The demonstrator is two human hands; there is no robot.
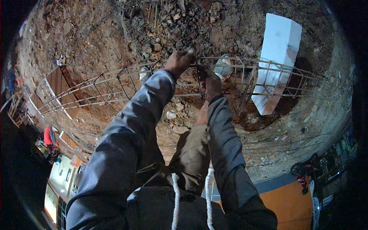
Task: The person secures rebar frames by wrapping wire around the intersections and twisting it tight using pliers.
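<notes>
A long rebar cage [268,94] with rectangular ties lies sideways across my view, over the dirt. My left hand [179,62] is closed on its upper bar, near the middle. Just to the right and slightly lower, my right hand [209,83] has its fingers curled at a dark upright piece within the cage; whether that is a tie, wire or tool I cannot make out. My shoes [222,68] show behind the bars on either side of my hands.
A white angular slab [279,38] lies under the cage's right part, brown boards [57,82] under its left part. Rough soil [134,30] has stones and rubble. Toward the rim are a red object [48,136], a lit building [61,176], an orange surface [287,209] and apparently a motorbike [301,172].
</notes>
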